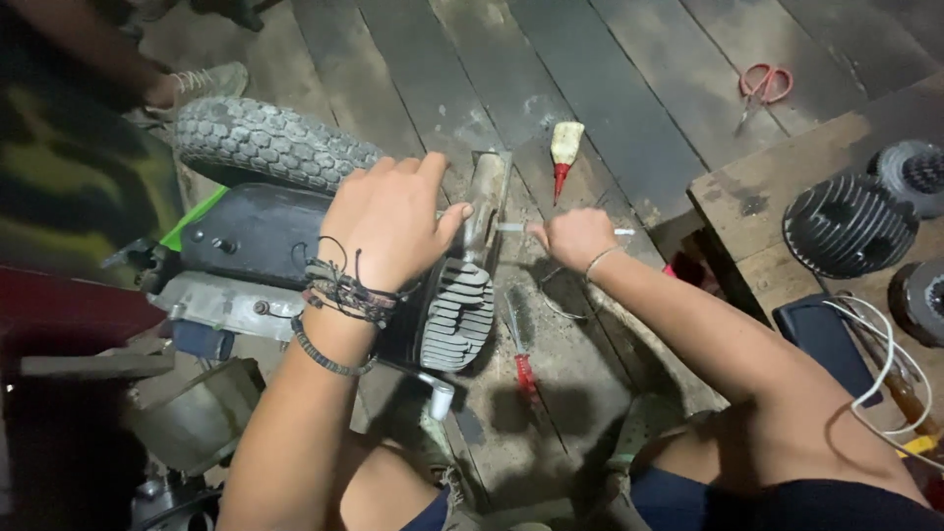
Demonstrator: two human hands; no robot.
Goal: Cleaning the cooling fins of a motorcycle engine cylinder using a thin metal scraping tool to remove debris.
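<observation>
Left hand spread flat atop a small engine with a finned cylinder, right hand clenched around a thin metal tool at the engine's side, red-handled screwdriver on the plank floor below

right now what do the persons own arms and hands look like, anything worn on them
Both arms are bare, with no sleeves and no gloves. The left hand has a stack of dark braided cord and bead bracelets at the wrist, with loose thread ends, plus a thin dark beaded band slightly further up the forearm. The right hand wears only a thin silver bangle at the wrist. No rings are visible on the fingers.
</observation>
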